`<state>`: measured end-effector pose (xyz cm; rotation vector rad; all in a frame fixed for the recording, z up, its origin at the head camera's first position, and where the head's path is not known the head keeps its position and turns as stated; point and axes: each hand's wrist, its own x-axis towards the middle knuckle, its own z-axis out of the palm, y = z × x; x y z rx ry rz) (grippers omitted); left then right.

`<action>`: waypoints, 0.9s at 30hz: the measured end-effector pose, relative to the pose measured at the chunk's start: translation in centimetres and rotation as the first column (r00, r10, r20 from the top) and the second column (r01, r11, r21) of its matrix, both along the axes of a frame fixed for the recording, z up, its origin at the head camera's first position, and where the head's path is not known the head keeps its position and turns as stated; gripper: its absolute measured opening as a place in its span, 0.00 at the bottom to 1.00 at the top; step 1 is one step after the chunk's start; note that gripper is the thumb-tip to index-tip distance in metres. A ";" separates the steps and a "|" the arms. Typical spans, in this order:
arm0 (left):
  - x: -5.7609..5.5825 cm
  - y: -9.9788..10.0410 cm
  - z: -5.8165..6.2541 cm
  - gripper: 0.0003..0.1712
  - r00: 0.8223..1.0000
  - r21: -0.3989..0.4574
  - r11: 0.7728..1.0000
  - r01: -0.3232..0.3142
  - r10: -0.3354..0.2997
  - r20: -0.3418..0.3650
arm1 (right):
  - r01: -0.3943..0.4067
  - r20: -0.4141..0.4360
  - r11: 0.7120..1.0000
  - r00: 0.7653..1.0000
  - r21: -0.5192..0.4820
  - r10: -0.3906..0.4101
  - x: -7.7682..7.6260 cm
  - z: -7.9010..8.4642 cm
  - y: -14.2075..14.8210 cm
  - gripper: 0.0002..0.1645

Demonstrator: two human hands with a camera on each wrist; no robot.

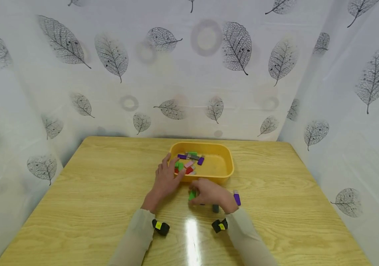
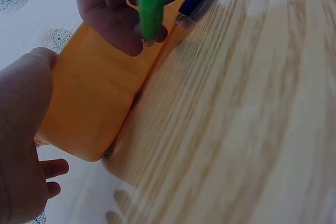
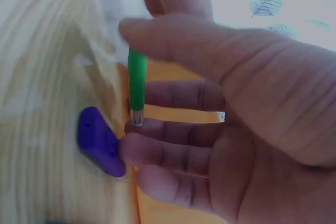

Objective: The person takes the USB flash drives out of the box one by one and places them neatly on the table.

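Observation:
My right hand (image 1: 209, 193) pinches a green USB stick (image 3: 137, 80) between thumb and fingers, its metal plug showing, just in front of a yellow-orange tub (image 1: 219, 177). Over the tub's left front corner rests my left hand (image 1: 166, 180), fingers spread and thumb tip across the rim. Inside the tub lie several sticks, among them a purple one (image 1: 201, 161), a pink one (image 1: 188, 164) and a red one (image 1: 189, 170). Close by the right fingers a purple stick (image 3: 98, 141) lies on the table, mostly hidden in the head view.
A dark stick (image 1: 215, 208) lies on the wooden table (image 1: 109, 207) beside the right wrist. Farther right is another purple stick (image 1: 237, 198) with a metal plug. A leaf-print curtain (image 1: 183, 85) hangs behind the table and along its sides.

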<state>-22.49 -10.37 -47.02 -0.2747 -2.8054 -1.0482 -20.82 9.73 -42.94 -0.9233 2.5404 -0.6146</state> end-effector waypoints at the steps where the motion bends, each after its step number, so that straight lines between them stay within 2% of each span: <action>1: 0.0 0.0 0.1 0.36 1.000 0.000 1.000 0.001 -0.001 0.001 | 0.012 -0.026 1.000 1.000 0.011 -0.011 0.1 -0.1 -0.1 0.25; 4: 0.1 0.0 0.2 0.36 1.000 -0.003 1.000 0.003 -0.003 0.001 | 0.050 -0.090 0.998 0.995 0.049 -0.045 0.3 -0.3 -0.4 0.24; 8: 0.1 0.0 0.2 0.36 1.000 0.000 1.000 0.001 -0.001 0.010 | 0.102 -0.132 0.989 0.987 0.105 -0.088 0.8 -0.5 -0.8 0.21; 15: 0.3 0.1 0.0 0.36 1.000 0.008 1.000 0.003 -0.003 -0.007 | 0.143 -0.216 0.976 0.971 0.167 -0.105 1.2 -1.0 -1.3 0.18; 27: 0.3 0.1 0.2 0.36 1.000 0.009 1.000 -0.001 0.001 -0.008 | 0.153 -0.249 0.972 0.963 0.178 -0.106 1.6 -0.8 -1.7 0.17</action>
